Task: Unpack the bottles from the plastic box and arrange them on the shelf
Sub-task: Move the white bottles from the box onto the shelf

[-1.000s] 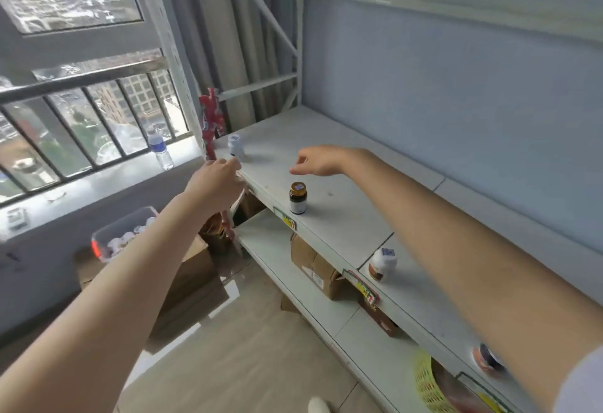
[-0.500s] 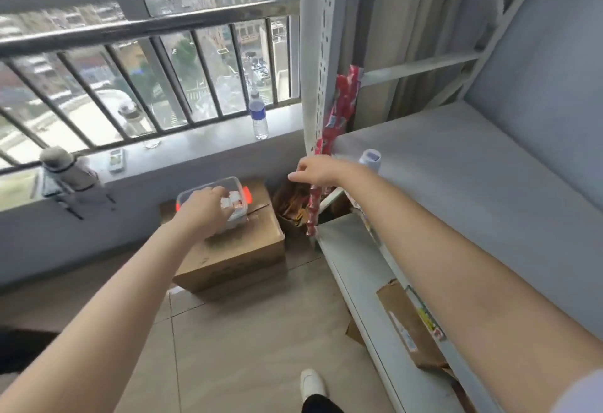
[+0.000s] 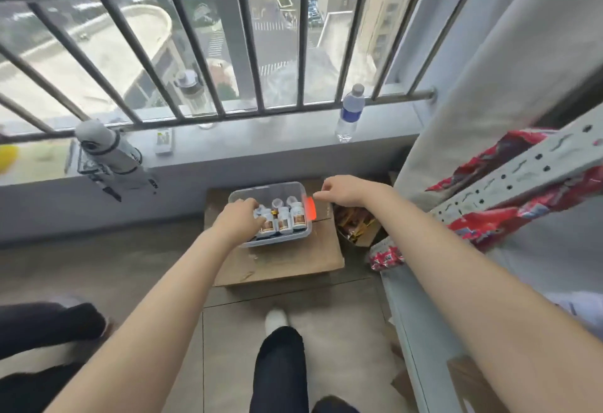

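The left hand's (image 3: 239, 224) fingers (image 3: 257, 214) curl down over the leftmost bottles (image 3: 291, 216); whether they already pinch one I cannot tell. The right hand (image 3: 346, 190) hovers just beside the orange latch (image 3: 310, 208), its fingers (image 3: 321, 196) loosely curled and holding nothing.

The bottles stand packed together in the plastic box (image 3: 267, 188), which sits at the far edge of a cardboard carton (image 3: 293, 261) on the floor, left of the shelf (image 3: 414, 331). Lifting one out of so tight a cluster would likely drag or topple its neighbours. With nothing bracing the light box, it could also skid.
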